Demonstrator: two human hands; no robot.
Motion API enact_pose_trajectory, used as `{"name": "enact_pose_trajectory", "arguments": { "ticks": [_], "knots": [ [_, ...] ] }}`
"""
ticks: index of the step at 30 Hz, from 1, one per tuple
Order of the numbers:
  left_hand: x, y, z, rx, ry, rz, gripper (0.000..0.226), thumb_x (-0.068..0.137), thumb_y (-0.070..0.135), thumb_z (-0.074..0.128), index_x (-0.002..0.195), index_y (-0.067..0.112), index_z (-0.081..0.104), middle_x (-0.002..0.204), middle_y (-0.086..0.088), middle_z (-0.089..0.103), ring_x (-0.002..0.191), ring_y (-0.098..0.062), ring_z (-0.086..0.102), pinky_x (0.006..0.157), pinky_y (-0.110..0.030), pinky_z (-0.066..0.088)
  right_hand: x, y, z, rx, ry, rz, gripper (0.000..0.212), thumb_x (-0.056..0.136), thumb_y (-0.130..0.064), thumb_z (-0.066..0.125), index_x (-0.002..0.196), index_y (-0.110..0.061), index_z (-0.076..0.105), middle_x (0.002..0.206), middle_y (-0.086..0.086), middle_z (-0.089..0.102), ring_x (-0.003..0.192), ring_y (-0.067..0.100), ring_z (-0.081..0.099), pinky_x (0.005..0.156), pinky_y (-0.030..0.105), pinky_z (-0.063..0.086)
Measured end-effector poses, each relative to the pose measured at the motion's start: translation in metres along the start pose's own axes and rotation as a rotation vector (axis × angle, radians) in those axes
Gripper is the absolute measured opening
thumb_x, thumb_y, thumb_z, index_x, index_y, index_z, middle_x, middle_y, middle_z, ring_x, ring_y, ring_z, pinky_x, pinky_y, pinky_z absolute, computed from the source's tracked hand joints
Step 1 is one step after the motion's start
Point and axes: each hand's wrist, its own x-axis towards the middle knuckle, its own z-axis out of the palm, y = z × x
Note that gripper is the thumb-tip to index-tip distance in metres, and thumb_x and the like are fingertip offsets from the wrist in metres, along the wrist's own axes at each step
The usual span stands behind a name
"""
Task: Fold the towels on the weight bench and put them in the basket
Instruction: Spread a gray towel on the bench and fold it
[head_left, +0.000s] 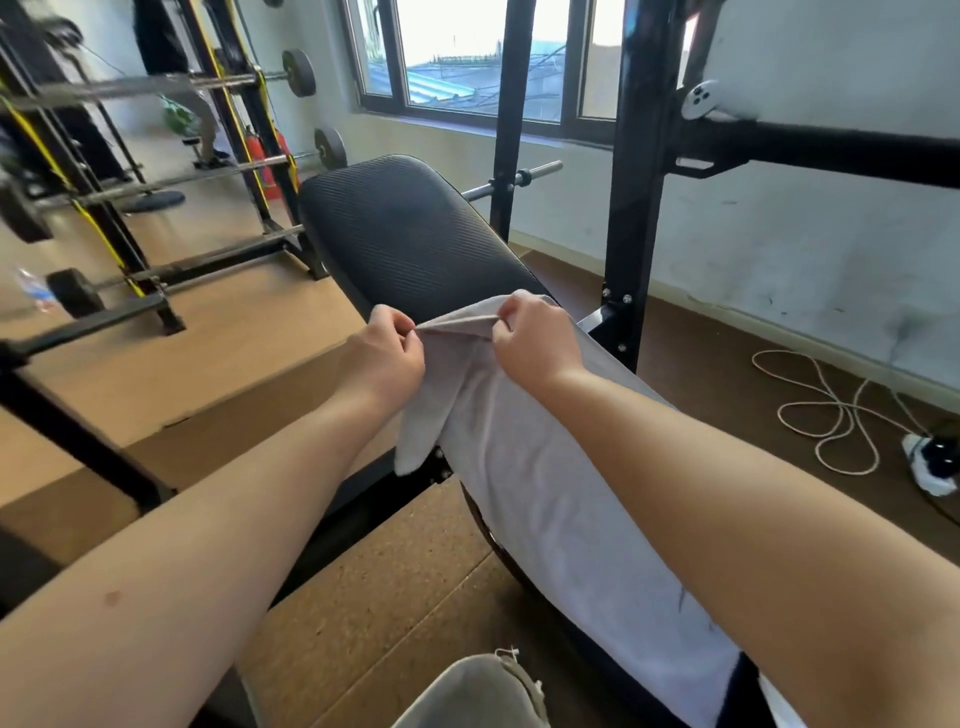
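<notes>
Both hands pinched the far edge of the grey towel (545, 499), left hand (387, 358) and right hand (537, 340) each closed on a corner, over the weight bench (400, 234) it lay along. Folding seemed just begun; next, that edge should come toward the near end. No basket showed.

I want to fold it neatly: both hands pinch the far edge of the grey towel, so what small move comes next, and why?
Probably draw the far edge toward you, because the left hand and right hand pinch it while the light grey cloth towel lies unfolded along the black padded weight bench.
</notes>
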Motion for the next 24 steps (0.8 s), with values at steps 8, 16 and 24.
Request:
{"name": "enact_pose_trajectory", "arguments": {
  "ticks": [8, 16, 24],
  "knots": [
    [0.024, 0.000, -0.027, 0.001, -0.184, 0.227, 0.020, 0.097, 0.052, 0.060, 0.105, 0.034, 0.062, 0.081, 0.008, 0.064, 0.075, -0.011, 0.060, 0.059, -0.025, 0.039, 0.058, -0.017, -0.019, 0.244, 0.169, 0.183, 0.021, 0.097, -0.022, 0.056, 0.113, -0.020, 0.070, 0.115, 0.002, 0.073, 0.114, 0.023, 0.064, 0.087, 0.022, 0.040],
    [0.058, -0.030, -0.045, 0.117, -0.083, 0.151, 0.022, 0.094, 0.054, 0.063, 0.092, 0.032, 0.067, 0.078, 0.010, 0.063, 0.076, -0.011, 0.059, 0.059, -0.027, 0.039, 0.100, -0.018, -0.019, 0.279, 0.231, 0.192, 0.022, 0.096, -0.021, 0.058, 0.113, -0.021, 0.073, 0.115, 0.002, 0.075, 0.115, 0.025, 0.065, 0.101, 0.034, 0.049],
    [0.088, -0.040, -0.047, 0.067, 0.187, 0.180, 0.009, 0.099, 0.022, 0.061, 0.107, 0.022, 0.063, 0.091, 0.003, 0.065, 0.084, -0.023, 0.062, 0.075, -0.030, 0.044, 0.131, -0.020, -0.003, 0.246, 0.026, 0.086, 0.061, 0.092, -0.013, 0.054, 0.152, -0.019, 0.044, 0.145, 0.002, 0.058, 0.133, 0.024, 0.054, 0.110, 0.033, 0.045]
  ]
}}
